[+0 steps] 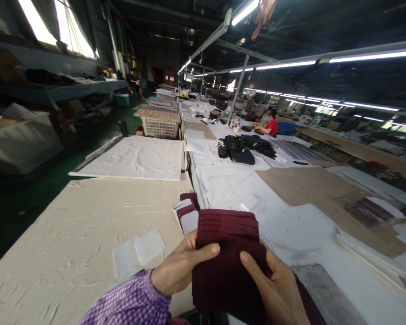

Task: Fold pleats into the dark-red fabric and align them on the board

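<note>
A stack of maroon fabric pieces (pixel 228 271) is held up in front of me, its top edges fanned into several layers. My left hand (pixel 186 262) grips the left side, thumb lying across the front and fingers hidden behind. On the right side my right hand (pixel 274 280) holds the same stack, also with its thumb on the front. Just beyond the left hand lies a small pile of maroon and white pieces (pixel 186 212) on the cream-covered table (pixel 88 225). Two thin white sheets (pixel 138 250) rest on that table, left of the left hand.
Black folded fabric items (pixel 245 149) lie farther along the white table (pixel 230 185). A person in a red top (pixel 272 126) works beyond them. Maroon pieces in clear wrapping (pixel 368 212) lie at the right. A plastic crate (pixel 159 127) stands past the white cloth-covered surface (pixel 138 155).
</note>
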Demonstrator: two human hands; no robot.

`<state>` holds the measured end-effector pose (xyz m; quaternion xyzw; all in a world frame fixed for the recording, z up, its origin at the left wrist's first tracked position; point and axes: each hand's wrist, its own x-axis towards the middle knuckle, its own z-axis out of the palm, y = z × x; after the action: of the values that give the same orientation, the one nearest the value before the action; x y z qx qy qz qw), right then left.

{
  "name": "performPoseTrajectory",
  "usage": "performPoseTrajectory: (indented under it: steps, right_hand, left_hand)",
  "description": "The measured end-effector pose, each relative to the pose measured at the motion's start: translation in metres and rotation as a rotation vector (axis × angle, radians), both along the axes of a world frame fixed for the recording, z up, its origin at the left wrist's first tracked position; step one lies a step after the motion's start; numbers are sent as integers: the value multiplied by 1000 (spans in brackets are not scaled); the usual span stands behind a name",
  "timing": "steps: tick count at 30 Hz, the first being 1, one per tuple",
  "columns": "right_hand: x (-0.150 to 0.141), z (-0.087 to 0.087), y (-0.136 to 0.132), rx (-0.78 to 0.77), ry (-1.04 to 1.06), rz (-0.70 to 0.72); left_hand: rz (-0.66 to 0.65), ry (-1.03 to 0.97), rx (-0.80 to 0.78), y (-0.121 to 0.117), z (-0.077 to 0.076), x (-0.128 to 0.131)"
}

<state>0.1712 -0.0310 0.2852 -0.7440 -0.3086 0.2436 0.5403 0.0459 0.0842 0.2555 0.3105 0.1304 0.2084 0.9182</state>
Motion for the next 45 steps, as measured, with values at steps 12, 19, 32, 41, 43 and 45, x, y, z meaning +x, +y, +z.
performPoseTrajectory:
  steps: [12,19,32,41,43,45]
  right_hand:
    - [-3,-3,1,99,122,-81]
    - [-4,-4,2,183,261,-71]
    - [-5,-8,5,51,296,-6]
    - [-3,-9,6,15,192,-32]
    - [-1,-10,5,36,128,-69]
    - [1,-11,5,79,118,-92]
  left_hand:
    - [22,83,27,3,-4,-5]
    - [15,76,40,5,-7,-5]
    - [17,72,54,6,-8,-5]
    - [23,75,58,4,-11,-2]
    - [25,88,44,4,-12,-2]
    - [13,87,49,5,-12,-2]
